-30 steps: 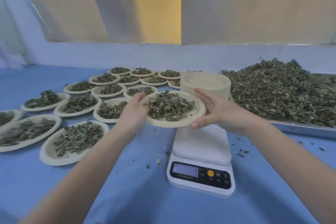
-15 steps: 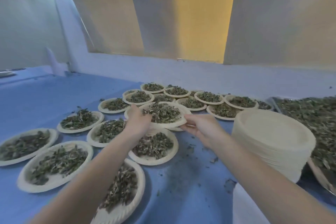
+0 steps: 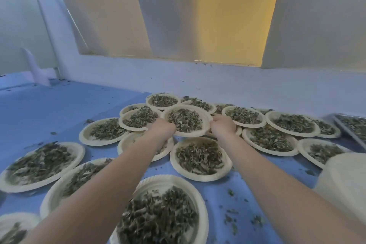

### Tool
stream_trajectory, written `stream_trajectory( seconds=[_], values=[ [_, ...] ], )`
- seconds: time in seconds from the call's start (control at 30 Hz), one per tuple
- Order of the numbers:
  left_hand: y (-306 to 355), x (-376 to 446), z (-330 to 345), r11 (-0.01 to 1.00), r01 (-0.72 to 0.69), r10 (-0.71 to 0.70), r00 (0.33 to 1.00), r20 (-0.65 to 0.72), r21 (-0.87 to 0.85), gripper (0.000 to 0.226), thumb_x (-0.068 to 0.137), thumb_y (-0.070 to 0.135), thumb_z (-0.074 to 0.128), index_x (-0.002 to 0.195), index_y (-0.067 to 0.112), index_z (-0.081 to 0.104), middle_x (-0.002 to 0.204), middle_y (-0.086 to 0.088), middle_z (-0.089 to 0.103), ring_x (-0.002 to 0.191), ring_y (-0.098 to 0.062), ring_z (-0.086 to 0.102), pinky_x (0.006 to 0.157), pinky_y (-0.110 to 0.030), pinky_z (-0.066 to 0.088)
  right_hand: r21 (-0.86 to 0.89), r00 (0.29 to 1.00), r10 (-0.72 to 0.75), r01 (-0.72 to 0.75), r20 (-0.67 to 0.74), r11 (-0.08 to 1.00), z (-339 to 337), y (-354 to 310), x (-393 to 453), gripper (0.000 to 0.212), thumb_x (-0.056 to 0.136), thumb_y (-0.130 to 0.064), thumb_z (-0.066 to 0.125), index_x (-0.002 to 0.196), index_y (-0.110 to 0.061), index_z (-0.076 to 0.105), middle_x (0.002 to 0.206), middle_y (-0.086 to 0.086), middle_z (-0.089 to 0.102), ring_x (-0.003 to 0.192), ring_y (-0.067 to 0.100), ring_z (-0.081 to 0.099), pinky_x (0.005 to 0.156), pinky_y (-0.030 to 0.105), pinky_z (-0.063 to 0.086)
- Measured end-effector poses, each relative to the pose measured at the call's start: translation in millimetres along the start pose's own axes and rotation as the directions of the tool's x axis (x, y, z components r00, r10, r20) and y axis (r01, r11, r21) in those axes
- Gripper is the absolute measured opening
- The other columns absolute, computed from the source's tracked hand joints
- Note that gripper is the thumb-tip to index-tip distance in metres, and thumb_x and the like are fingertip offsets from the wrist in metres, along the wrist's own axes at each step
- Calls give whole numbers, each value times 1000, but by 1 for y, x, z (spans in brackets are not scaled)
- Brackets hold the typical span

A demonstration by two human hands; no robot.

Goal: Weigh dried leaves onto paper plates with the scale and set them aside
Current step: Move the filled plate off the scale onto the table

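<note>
Both arms reach far forward, left hand point(image 3: 162, 129) gripping the near-left rim and right hand point(image 3: 223, 127) the right rim of 1 plate point(image 3: 202, 116) of leaves point(image 3: 184, 120), held about level among the filled plates point(image 3: 200, 158) at the back of the cluster; whether it rests on neighbours is unclear. Blue table point(image 3: 49, 109) strewn with crumbs, pale wall with beige and yellow panels behind, tray point(image 3: 349, 125) edge and empty plate stack point(image 3: 344, 180) at right. Plate is round, no long axis, open side up.
</note>
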State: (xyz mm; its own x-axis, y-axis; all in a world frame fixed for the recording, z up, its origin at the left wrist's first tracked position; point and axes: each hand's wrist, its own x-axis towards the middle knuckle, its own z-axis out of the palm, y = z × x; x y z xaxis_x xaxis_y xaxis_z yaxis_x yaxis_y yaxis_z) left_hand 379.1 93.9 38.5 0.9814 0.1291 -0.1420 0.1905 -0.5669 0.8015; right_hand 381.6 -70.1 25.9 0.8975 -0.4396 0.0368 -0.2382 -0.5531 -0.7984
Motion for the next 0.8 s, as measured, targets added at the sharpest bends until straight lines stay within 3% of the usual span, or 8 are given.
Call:
stream_trajectory(
  seconds=[0.07, 0.17, 0.3, 0.5, 0.57, 0.63, 0.7, 0.8],
  values=[
    [-5, 13, 10, 997, 33, -34, 999, 1, 65, 46, 93, 18, 49, 136, 7, 39, 138, -19, 38, 96, -25, 50, 71, -33, 48, -67, 999, -19, 21, 34, 998, 10, 6, 8, 29, 96, -5, 39, 117, -2, 59, 119, 8, 61, 87, 26, 56, 58, 24, 37],
    [-12, 23, 20, 986, 84, -89, 996, 28, 145, 44, 91, 19, 48, 133, 7, 41, 135, -22, 42, 123, -36, 44, 101, -45, 43, -235, 994, -58, 77, 88, 969, 24, 11, 14, 27, 99, -13, 36, 109, -12, 61, 110, 10, 61, 99, 28, 55, 80, 33, 40],
    [-13, 20, 23, 954, 79, -79, 997, -14, 291, 30, 91, 19, 45, 117, 4, 51, 128, -21, 47, 122, -32, 47, 104, -40, 40, -453, 993, -85, 113, 82, 884, 30, 12, 10, 21, 96, -12, 38, 98, -17, 58, 118, 8, 57, 123, 27, 41, 106, 45, 21],
    [17, -23, 9, 956, 25, -28, 1000, 6, 292, 27, 92, 13, 41, 118, 4, 45, 141, -26, 22, 121, -35, 42, 97, -39, 41, -390, 987, -157, 156, 29, 908, 7, -17, -22, 30, 97, -15, 35, 120, -13, 55, 119, 10, 58, 116, 28, 48, 100, 42, 29],
    [30, -46, 4, 961, -39, 33, 999, 26, 272, 30, 93, 11, 39, 120, 2, 46, 139, -27, 31, 122, -35, 37, 89, -34, 37, -351, 981, -190, 195, 49, 916, -8, -32, -44, 36, 99, -18, 35, 131, -16, 50, 124, 9, 58, 120, 27, 47, 101, 40, 30],
    [42, -76, -3, 962, -122, 123, 992, 11, 244, 27, 94, 11, 36, 116, 1, 49, 124, -27, 45, 118, -32, 39, 91, -32, 34, -324, 968, -245, 251, 60, 912, -25, -43, -67, 24, 97, -18, 36, 112, -19, 55, 107, 8, 60, 106, 27, 51, 93, 39, 33],
    [50, -110, -8, 964, -181, 182, 983, 9, 194, 29, 93, 10, 38, 116, -1, 51, 109, -30, 51, 104, -31, 49, 86, -31, 39, -328, 953, -299, 298, 47, 896, -45, -52, -92, 21, 95, -17, 39, 74, -19, 40, 76, 0, 49, 84, 25, 45, 79, 37, 31],
    [59, -158, -11, 953, -264, 261, 964, 42, 149, 43, 89, 5, 41, 129, -11, 44, 129, -34, 48, 116, -38, 51, 78, -39, 48, -381, 920, -390, 378, 49, 844, -85, -57, -133, 25, 95, -15, 42, 70, -18, 39, 70, -1, 45, 81, 26, 45, 75, 34, 31]
  ],
)
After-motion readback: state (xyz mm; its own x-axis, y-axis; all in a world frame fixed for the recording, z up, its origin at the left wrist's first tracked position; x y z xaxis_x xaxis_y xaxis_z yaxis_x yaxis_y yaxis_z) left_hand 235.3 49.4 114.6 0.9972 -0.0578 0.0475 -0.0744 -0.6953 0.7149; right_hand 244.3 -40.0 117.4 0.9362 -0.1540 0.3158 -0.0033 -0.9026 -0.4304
